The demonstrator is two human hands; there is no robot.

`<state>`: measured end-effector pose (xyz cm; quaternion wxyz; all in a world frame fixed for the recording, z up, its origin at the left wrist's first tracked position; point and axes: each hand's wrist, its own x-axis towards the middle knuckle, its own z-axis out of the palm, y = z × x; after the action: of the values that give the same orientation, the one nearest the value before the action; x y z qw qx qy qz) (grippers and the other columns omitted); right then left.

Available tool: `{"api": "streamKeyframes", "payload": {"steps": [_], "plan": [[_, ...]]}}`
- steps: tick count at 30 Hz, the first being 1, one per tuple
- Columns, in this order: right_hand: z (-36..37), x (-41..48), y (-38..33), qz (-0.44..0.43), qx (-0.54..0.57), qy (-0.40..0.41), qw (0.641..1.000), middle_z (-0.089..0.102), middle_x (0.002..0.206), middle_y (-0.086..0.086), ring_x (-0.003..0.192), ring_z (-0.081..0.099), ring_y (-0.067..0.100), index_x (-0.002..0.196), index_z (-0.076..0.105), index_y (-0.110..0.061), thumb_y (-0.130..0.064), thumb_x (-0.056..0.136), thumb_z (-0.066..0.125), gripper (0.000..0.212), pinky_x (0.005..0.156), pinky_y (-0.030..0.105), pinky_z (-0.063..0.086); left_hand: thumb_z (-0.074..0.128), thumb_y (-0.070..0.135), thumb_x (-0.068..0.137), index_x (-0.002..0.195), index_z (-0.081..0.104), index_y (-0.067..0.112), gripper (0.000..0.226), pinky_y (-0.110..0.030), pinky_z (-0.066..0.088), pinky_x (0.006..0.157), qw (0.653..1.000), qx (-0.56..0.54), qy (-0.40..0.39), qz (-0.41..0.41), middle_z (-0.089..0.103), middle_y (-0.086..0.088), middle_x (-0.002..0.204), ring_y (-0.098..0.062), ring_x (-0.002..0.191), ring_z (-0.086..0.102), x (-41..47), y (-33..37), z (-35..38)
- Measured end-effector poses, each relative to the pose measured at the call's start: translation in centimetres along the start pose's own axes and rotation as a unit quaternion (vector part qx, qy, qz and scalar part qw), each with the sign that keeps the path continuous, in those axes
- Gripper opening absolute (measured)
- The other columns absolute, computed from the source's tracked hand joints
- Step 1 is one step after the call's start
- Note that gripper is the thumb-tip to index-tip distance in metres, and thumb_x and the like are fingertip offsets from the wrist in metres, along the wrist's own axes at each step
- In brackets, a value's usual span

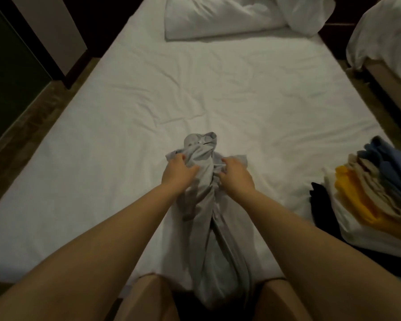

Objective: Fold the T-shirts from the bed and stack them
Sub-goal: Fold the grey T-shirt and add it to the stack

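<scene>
- Grey T-shirt (204, 205): lies bunched into a narrow rope on the white bed (125, 112), at the middle of the near edge. The long axis runs 12 to 6 o'clock. The collar points to 12 o'clock, away from the person, and the lower end hangs over the mattress edge at 6 o'clock, between the person's legs.
- Left hand (177, 172): grips the shirt's left shoulder area, fingers (178, 157) curled into the cloth, thumb laid across the fold.
- Right hand (236, 174): grips the right shoulder area, fingers (227, 161) curled and pinching gathered cloth. The two hands sit close, either side of the bunch.
- Stack of folded shirts (368, 186): on the bed at 3 o'clock, well apart from the grey shirt. Black, white, yellow, beige, grey and blue layers are visible, leaning and fanned.
- Pillows (218, 17): two, white, at the head of the bed, 12 to 1 o'clock.
- Second bed (384, 31): at 2 o'clock, white cover.
</scene>
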<state>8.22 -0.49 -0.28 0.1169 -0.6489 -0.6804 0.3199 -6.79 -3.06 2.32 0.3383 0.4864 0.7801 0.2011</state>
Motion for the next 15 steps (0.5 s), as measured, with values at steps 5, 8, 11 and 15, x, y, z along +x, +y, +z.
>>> {"api": "streamKeyframes", "payload": {"steps": [5, 8, 11, 15], "plan": [[2.1, 1.8, 1.6, 0.010, -0.045, -0.035, 0.998, 0.059, 0.117, 0.012, 0.097, 0.059, 0.031, 0.110, 0.058, -0.018, -0.022, 0.091, 0.044, 0.024, 0.076, 0.038, 0.049, 0.048, 0.030, 0.094, 0.067, 0.042, 0.016, 0.031, -0.029, 0.032, 0.063, 0.999, 0.030, 0.018, 0.035, 0.047, -0.001, 0.067, -0.023, 0.071, 0.047, 1.7, -1.4, 1.1], [1.3, 1.2, 1.6, 0.039, 0.001, 0.020, 0.999, 0.061, 0.094, 0.012, 0.080, 0.056, 0.030, 0.089, 0.056, -0.013, -0.015, 0.089, 0.043, 0.013, 0.065, 0.031, 0.039, 0.046, 0.026, 0.095, 0.077, 0.056, 0.009, 0.026, -0.032, 0.038, 0.067, 0.995, -0.026, 0.086, 0.047, 0.055, -0.005, 0.076, -0.024, 0.074, 0.049, 0.8, -2.0, -0.3], [-1.4, -0.8, 1.7, 0.079, 0.056, 0.131, 0.987, 0.056, 0.099, 0.013, 0.086, 0.054, 0.030, 0.095, 0.052, -0.008, -0.010, 0.088, 0.041, 0.014, 0.073, 0.035, 0.042, 0.044, 0.024, 0.095, 0.065, 0.046, 0.011, 0.033, -0.033, 0.034, 0.063, 0.989, -0.063, 0.132, 0.006, 0.049, -0.009, 0.069, -0.025, 0.069, 0.044, 0.0, -2.7, -2.8], [-6.3, -4.6, 1.5, 0.100, 0.065, 0.206, 0.971, 0.049, 0.116, 0.020, 0.099, 0.052, 0.036, 0.106, 0.048, -0.004, -0.006, 0.090, 0.037, 0.020, 0.083, 0.039, 0.042, 0.042, 0.023, 0.095, 0.063, 0.041, 0.011, 0.034, -0.034, 0.034, 0.058, 0.987, -0.068, 0.148, -0.003, 0.046, -0.009, 0.066, -0.025, 0.065, 0.042, -2.7, -2.9, -6.3]]}}
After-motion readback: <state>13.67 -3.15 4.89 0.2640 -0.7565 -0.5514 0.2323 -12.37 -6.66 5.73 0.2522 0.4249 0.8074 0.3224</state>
